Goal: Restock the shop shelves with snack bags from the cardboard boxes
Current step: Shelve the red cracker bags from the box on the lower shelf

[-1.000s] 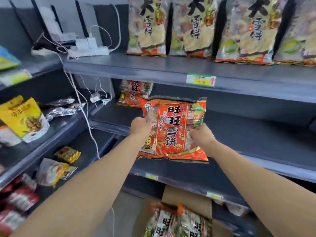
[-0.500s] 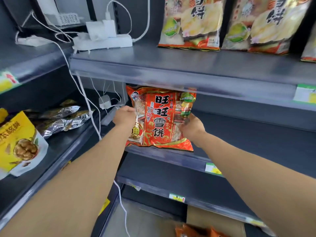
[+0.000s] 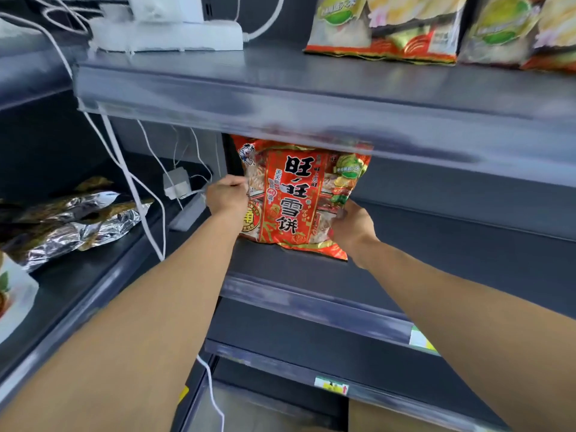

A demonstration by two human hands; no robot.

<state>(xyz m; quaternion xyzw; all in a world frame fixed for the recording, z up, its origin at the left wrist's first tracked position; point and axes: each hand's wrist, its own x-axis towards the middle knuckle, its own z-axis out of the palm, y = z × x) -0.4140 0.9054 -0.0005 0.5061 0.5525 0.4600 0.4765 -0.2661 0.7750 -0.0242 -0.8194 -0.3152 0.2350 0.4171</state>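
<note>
A red snack bag (image 3: 296, 198) with large black Chinese characters stands upright at the left end of the grey middle shelf (image 3: 311, 269), its bottom edge on the shelf surface. Its top is hidden behind the front lip of the shelf above (image 3: 280, 120). My left hand (image 3: 226, 196) grips the bag's left side. My right hand (image 3: 352, 226) grips its lower right corner. A corner of a cardboard box (image 3: 389, 416) shows at the bottom, under the lowest shelf.
Pale yellow snack bags (image 3: 383, 26) stand on the top shelf beside a white power strip (image 3: 168, 32), whose cables (image 3: 124, 169) hang down the left side. Silver foil bags (image 3: 68, 219) lie on the left-hand shelf unit. The middle shelf stretches right of the red bag.
Both hands have pushed the red bag further back and down onto the middle shelf. The camera has moved closer and lower, so the upper shelf lip now hides the bag's top.
</note>
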